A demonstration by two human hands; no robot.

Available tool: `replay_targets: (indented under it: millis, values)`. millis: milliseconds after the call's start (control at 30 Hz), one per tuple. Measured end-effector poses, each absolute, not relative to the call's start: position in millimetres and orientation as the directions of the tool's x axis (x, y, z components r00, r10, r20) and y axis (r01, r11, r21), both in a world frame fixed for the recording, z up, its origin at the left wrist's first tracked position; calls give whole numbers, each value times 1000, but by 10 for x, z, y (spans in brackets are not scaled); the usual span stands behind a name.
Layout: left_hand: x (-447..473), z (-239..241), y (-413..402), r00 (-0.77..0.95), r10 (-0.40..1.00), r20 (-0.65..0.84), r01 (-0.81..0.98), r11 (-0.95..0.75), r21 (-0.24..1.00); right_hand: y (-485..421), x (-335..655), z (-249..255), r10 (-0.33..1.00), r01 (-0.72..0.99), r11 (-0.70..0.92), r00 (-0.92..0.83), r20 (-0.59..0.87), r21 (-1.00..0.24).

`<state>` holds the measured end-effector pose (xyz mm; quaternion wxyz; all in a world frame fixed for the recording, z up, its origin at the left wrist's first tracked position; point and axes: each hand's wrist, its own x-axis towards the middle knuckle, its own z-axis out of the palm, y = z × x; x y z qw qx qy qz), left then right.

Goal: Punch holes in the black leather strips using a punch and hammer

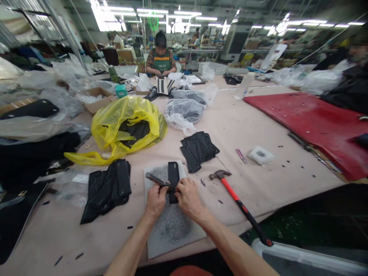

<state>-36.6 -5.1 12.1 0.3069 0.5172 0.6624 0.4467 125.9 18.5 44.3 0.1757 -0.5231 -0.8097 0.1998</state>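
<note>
My left hand (156, 199) is closed around a dark, bar-shaped metal tool (155, 179), whose kind I cannot make out. Under both hands lies a narrow black leather-like piece (173, 172) on a worn grey-white board (161, 245). The fingers of my right hand (188, 195) are pinched at the right edge of that piece; their tips are partly hidden. To the right rests a claw hammer (237, 199) with a red and black handle. Black pieces lie in a stack (107, 188) on the left and in a fanned pile (199, 149) beyond the board.
A yellow plastic bag (129, 111) holding black pieces stands behind the left stack. A pink-handled small tool (241, 156) and a white block (261, 155) lie at right, near a red sheet (310, 122). Across the table sits a person (161, 57) in an apron.
</note>
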Motion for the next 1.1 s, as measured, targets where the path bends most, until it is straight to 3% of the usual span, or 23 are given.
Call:
replay_targets:
  millis: [167, 400, 533, 667, 833, 967, 1100]
  values:
    - [-420, 102, -33, -358, 933, 29, 395, 124, 910, 102, 1096, 432, 982, 844, 191, -161, 104, -502]
    - [-520, 78, -143, -545, 838, 13, 371, 227, 900, 191, 1117, 199, 999, 854, 24, 4, 51, -519]
    - [-601, 114, -260, -553, 831, -58, 250, 231, 940, 384, 1392, 140, 997, 758, 45, 11, 82, -650]
    - [-605, 176, -382, -550, 832, -80, 136, 184, 974, 806, 1705, 395, 994, 652, 59, 32, 105, -756]
    - [-541, 230, -424, -547, 830, -110, 44, 160, 986, 1383, 1827, 747, 977, 715, 104, 57, 206, -692]
    - [-452, 343, -468, -530, 805, -266, -247, 153, 957, 1075, 1585, 822, 973, 691, 226, -126, 194, -686]
    - [-373, 437, -526, -412, 778, -474, -499, 243, 832, 609, 1460, 645, 962, 734, 272, -198, 188, -622]
